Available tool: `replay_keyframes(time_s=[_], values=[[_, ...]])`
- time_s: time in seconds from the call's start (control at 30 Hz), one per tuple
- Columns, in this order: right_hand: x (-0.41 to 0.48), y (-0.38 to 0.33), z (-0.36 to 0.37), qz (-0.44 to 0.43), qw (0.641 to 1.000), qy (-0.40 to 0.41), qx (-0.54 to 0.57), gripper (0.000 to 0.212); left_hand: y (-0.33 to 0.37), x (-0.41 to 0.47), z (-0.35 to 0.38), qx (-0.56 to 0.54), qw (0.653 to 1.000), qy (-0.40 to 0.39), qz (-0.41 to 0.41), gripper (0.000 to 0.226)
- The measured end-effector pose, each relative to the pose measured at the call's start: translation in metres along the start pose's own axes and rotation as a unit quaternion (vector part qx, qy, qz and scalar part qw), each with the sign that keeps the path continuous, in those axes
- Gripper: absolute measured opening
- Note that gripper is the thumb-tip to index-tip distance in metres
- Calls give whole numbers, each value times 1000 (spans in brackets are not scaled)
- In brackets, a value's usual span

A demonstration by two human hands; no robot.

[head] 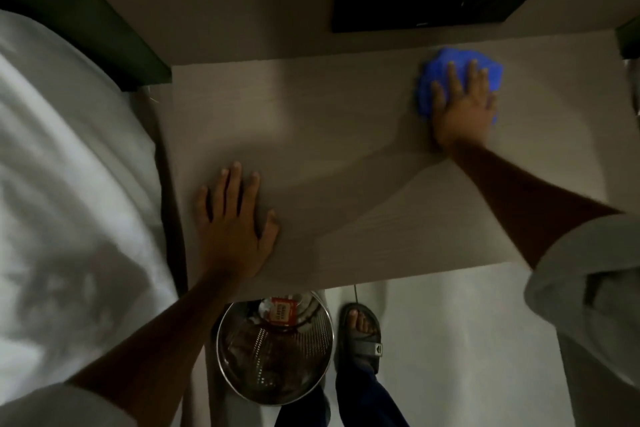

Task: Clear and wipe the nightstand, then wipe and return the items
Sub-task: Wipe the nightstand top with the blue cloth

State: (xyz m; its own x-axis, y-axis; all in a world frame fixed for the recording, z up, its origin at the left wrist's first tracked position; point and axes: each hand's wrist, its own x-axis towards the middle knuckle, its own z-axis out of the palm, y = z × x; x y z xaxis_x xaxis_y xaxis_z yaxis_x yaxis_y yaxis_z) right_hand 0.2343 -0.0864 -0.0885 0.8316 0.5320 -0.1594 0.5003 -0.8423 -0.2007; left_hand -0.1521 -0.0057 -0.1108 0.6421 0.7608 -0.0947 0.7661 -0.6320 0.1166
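Now wiping: my right hand presses flat, fingers spread, on the crumpled blue cloth at the far right corner of the pale wood-grain counter; my left hand rests open, empty. Next, sweep leftward.

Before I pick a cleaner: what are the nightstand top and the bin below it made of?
Nightstand top: looks like pale wood-grain laminate, matte, with fine parallel streaks; real veneer is possible. Bin: shiny perforated metal, probably steel, judging by its bright rim and rows of holes.
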Motion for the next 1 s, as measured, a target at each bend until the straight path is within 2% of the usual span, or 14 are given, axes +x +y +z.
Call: replay_keyframes(time_s=[0.1,0.13,0.27,0.33,0.43,0.57,0.67,0.77,0.83,0.9,0.93,1.0], values=[[6,-23,3,55,998,-13,14,54,1,0,-3,-17,1000,0,-3,70],[0,-40,8,39,999,-21,10,54,2,0,-4,-22,1000,-4,-4,70],[-38,-115,35,-119,991,-57,4,56,3,0,-7,-31,999,-10,-7,70],[-54,-130,44,-153,986,-60,0,56,2,-1,-6,-30,1000,-9,-4,70],[-88,-116,48,-172,984,-39,-6,56,1,0,-5,-24,1000,-4,-3,70],[-176,-79,48,-168,985,-46,-11,55,1,0,-6,-29,999,-14,2,69],[-236,-59,50,-124,991,-50,-19,55,-4,-2,-10,-49,998,-12,21,65],[-272,-77,59,-62,997,-43,7,56,-25,-26,-13,-52,998,28,-36,57],[-293,-105,68,-146,987,-72,6,56,-35,-50,-14,-37,995,39,-89,58],[-308,-122,75,-280,955,-96,-26,57,-40,-67,-14,-11,996,35,-86,60],[-304,-121,76,-318,942,-101,-38,56,-40,-69,-13,-7,996,29,-81,60],[-281,-107,75,-311,945,-89,-45,56,-38,-66,-12,-19,996,20,-89,62]])
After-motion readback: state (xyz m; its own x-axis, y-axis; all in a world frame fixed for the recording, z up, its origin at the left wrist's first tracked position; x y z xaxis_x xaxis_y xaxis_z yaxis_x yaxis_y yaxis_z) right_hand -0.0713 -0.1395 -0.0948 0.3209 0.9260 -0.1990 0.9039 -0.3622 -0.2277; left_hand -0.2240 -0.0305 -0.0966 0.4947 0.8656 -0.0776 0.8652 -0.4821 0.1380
